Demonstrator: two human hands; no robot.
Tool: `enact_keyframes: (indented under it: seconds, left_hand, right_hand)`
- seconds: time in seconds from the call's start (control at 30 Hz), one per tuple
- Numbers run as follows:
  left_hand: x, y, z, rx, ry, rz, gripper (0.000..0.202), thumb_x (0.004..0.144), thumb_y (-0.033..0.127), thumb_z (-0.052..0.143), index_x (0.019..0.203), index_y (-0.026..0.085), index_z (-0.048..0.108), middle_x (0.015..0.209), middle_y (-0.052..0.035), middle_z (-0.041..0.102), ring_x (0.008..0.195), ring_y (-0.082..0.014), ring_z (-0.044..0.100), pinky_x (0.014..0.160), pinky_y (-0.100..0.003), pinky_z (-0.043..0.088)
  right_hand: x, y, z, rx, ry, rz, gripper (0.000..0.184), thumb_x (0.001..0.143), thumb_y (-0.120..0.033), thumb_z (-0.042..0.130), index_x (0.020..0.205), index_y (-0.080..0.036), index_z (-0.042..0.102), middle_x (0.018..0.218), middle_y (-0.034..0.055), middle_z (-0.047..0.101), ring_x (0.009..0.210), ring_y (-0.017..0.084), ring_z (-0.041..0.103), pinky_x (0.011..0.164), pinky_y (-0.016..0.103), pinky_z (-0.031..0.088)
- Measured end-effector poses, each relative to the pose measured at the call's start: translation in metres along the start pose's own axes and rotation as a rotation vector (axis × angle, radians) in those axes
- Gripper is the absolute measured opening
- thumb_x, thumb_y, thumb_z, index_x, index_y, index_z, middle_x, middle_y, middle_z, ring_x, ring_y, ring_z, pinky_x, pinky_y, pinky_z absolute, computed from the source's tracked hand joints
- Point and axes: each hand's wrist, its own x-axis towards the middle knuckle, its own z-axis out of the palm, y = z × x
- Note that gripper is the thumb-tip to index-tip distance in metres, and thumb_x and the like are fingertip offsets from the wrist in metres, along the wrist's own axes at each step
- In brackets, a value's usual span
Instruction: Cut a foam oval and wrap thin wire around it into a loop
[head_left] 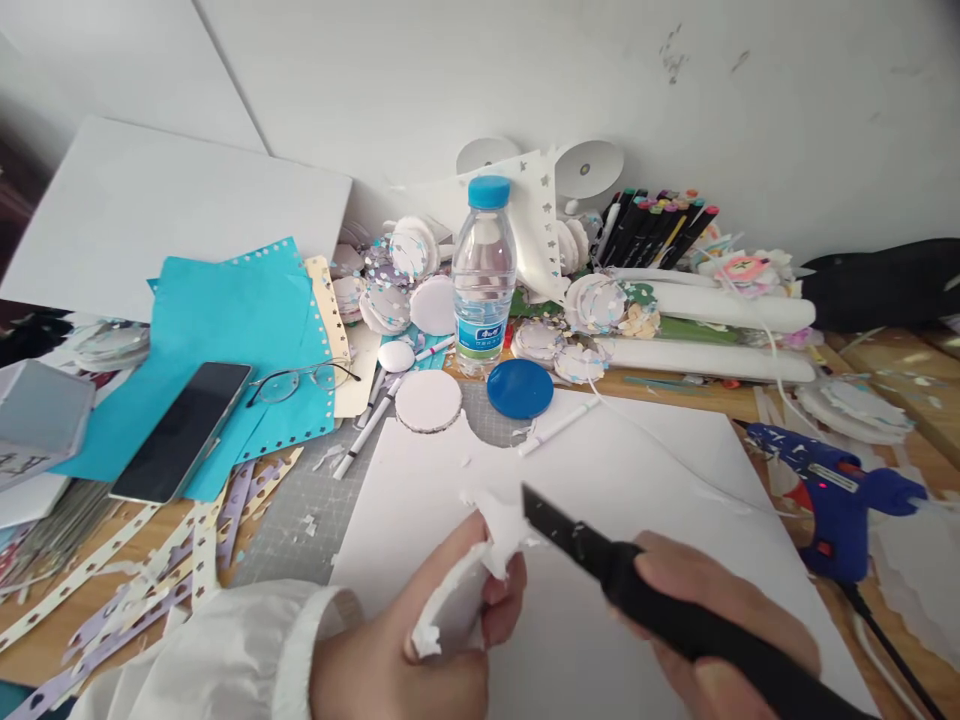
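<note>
My left hand is closed around a small ragged piece of white foam, held up over a large white foam sheet. My right hand grips the handle of a black utility knife, its dark blade pointing up-left and touching the foam piece's edge. A white sleeve covers my left forearm.
Water bottle, blue lid, white foam disc, markers, foam rolls and paper cut-outs crowd the back. A phone and glasses lie on teal paper at left. A blue glue gun lies at right.
</note>
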Motion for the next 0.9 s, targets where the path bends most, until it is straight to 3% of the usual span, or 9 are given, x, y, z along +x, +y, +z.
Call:
enact_keyframes:
  seconds: [0.07,0.2,0.3,0.43,0.53,0.6,0.67,0.77,0.9]
  left_hand:
    - [0.002,0.011,-0.002,0.256,0.092,0.050,0.038,0.066,0.004,0.055,0.091,0.024,0.035,0.085,0.0005,0.037,0.070,-0.0114,0.034,0.063,-0.023,0.031]
    - [0.010,0.040,-0.002,0.717,0.061,0.099,0.047,0.058,0.004,0.053,0.098,0.023,0.038,0.085,-0.0006,0.043,0.070,-0.0143,0.042,0.063,-0.026,0.036]
    - [0.013,0.055,-0.002,0.981,0.014,0.073,0.053,0.058,0.008,0.055,0.108,0.020,0.041,0.094,-0.0059,0.051,0.078,-0.0201,0.050,0.069,-0.031,0.042]
    - [0.013,0.064,0.001,1.196,-0.050,0.139,0.050,0.068,0.016,0.058,0.117,0.014,0.046,0.101,-0.0142,0.059,0.089,-0.0288,0.054,0.079,-0.041,0.041]
    - [0.010,0.065,0.002,1.271,-0.061,0.184,0.048,0.072,0.022,0.058,0.119,0.012,0.050,0.099,-0.0151,0.064,0.086,-0.0303,0.056,0.080,-0.044,0.038]
    - [0.009,0.064,0.003,1.295,-0.067,0.204,0.051,0.071,0.025,0.060,0.119,0.012,0.052,0.099,-0.0149,0.065,0.085,-0.0307,0.056,0.081,-0.044,0.037]
    - [0.008,0.062,0.005,1.320,-0.082,0.210,0.051,0.071,0.028,0.062,0.119,0.012,0.053,0.101,-0.0149,0.064,0.087,-0.0312,0.056,0.081,-0.044,0.036]
    - [0.008,0.058,0.011,1.376,-0.126,0.216,0.047,0.076,0.030,0.061,0.118,0.010,0.053,0.103,-0.0171,0.064,0.090,-0.0326,0.056,0.081,-0.044,0.037]
    - [0.008,0.057,0.020,1.399,-0.131,0.264,0.042,0.084,0.031,0.056,0.118,0.009,0.050,0.106,-0.0196,0.063,0.092,-0.0323,0.056,0.081,-0.044,0.040]
  right_hand:
    - [-0.008,0.010,-0.009,-0.157,0.078,-0.101,0.032,0.090,-0.034,0.054,0.120,-0.027,0.063,0.112,0.0090,0.066,0.091,0.028,0.066,0.068,0.035,0.059]
    - [0.006,0.016,-0.010,-0.237,0.089,-0.077,0.031,0.088,-0.025,0.057,0.119,-0.027,0.060,0.097,0.0061,0.063,0.082,0.025,0.063,0.070,0.037,0.054]
    - [0.023,0.020,-0.005,-0.411,-0.081,-0.084,0.038,0.088,-0.019,0.057,0.126,-0.025,0.054,0.097,0.0066,0.061,0.084,0.024,0.062,0.074,0.036,0.053]
    - [0.027,0.039,-0.008,-0.543,-0.385,-0.134,0.056,0.087,-0.004,0.041,0.138,-0.027,0.046,0.102,0.0073,0.056,0.094,0.023,0.057,0.081,0.038,0.053]
    - [0.025,0.041,-0.013,-0.585,-0.407,-0.155,0.062,0.084,0.003,0.033,0.137,-0.025,0.048,0.108,0.0108,0.052,0.099,0.025,0.053,0.084,0.045,0.050]
    - [0.026,0.026,-0.013,-0.523,-0.344,-0.149,0.050,0.089,-0.002,0.035,0.132,-0.022,0.052,0.113,0.0130,0.050,0.105,0.028,0.050,0.089,0.049,0.046]
    - [0.025,-0.001,-0.008,-0.329,-0.329,-0.100,0.032,0.091,-0.015,0.046,0.121,-0.022,0.055,0.113,0.0111,0.053,0.108,0.027,0.052,0.091,0.044,0.046]
    - [0.023,-0.042,0.004,-0.042,-0.485,0.055,0.026,0.087,-0.031,0.059,0.112,-0.024,0.055,0.104,0.0049,0.063,0.095,0.022,0.061,0.080,0.029,0.053]
    - [0.018,-0.063,0.013,0.059,-0.542,0.195,0.018,0.093,-0.037,0.051,0.095,-0.023,0.062,0.087,0.0015,0.067,0.076,0.017,0.064,0.066,0.022,0.054]
